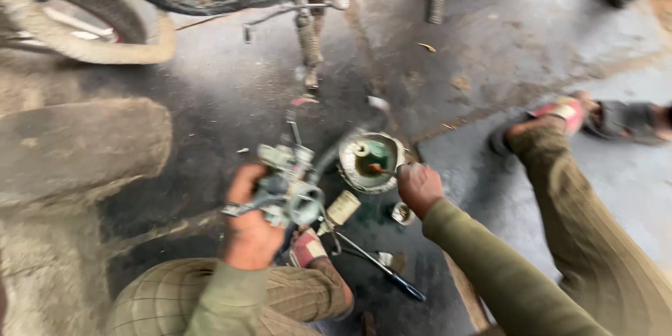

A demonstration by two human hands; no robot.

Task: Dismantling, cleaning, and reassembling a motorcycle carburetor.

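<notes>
**On the workshop floor: carburetor and bowl**

On the oil-dark floor point(231, 98), one round metal bowl point(371, 161) holding green liquid. One carburetor point(290, 185), clamped in the left hand point(248, 227), raised just left of the bowl. Right hand point(418, 187) closed on one thin tool point(383, 168), tip over the bowl. One screwdriver point(381, 266) and one small metal cap point(402, 213) lie near.

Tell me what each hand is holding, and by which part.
The left hand grips a grey metal carburettor by its left side. The right hand holds a thin tool by its handle end, tip in the round bowl.
</notes>
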